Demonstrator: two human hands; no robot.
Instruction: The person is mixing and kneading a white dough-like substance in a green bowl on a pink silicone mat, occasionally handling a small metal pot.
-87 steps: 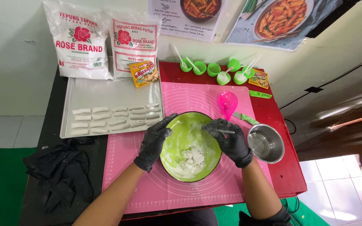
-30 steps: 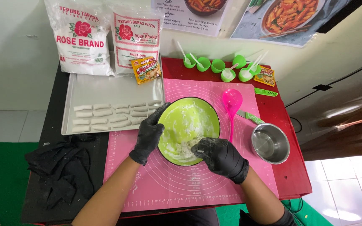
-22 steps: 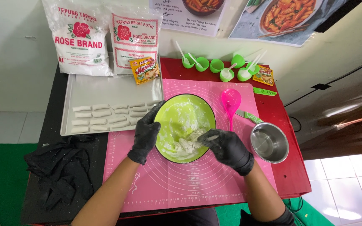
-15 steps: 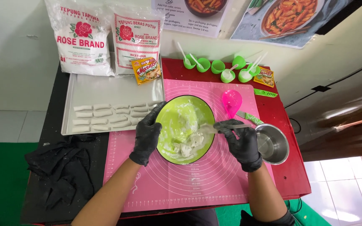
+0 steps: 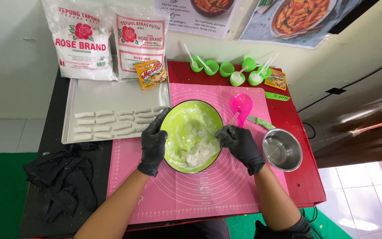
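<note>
Right hand (image 5: 239, 146), black glove, grip clamped on a thin white spoon handle (image 5: 232, 119) that sticks up and away past the bowl rim; the working end is hidden behind the hand, down at the white dough (image 5: 197, 155). Left hand (image 5: 153, 141), also gloved, grips the left rim of the green bowl (image 5: 186, 124), fingers curled over the edge, thumb side outside. Bowl sits on the pink silicone mat (image 5: 177, 190), roughly mid-mat, tilted slightly toward the person. Dough is a wet clump in the near-right part of the bowl, with white smears up the walls.

Around it: pink ladle (image 5: 241, 104) lies on the mat just right of the bowl, head pointing away. Green-handled knife (image 5: 260, 123) is beside it. Small steel pot (image 5: 281, 149) stands right of the right hand, partly off the mat on the red table (image 5: 306, 177). Metal tray (image 5: 111, 95) to the left of the bowl holds rows of short white dough sticks (image 5: 116, 124). Two white flour bags (image 5: 107, 42) lean on the wall behind the tray, a yellow seasoning sachet (image 5: 150, 74) in front of them. Row of small green cups (image 5: 226, 71) with white spoons sits at the far edge. Black cloth (image 5: 63, 181) is bunched at near left.
</note>
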